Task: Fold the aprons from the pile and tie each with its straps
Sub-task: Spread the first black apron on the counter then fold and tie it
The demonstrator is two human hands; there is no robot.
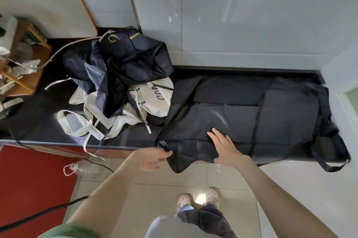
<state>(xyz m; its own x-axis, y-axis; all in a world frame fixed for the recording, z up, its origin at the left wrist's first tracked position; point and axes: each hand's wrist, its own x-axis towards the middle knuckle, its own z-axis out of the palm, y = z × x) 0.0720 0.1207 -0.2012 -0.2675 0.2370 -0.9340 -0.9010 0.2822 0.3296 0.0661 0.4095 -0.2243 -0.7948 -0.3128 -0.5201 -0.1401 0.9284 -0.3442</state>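
Left grip [153,160] pinching, right grip [225,147] flat, fingers spread.

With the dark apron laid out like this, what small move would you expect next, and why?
Probably the left hand carries the corner it pinches across the dark apron, starting a fold. The apron lies spread on the counter, its near edge hanging over, and the right hand presses flat on it as an anchor.
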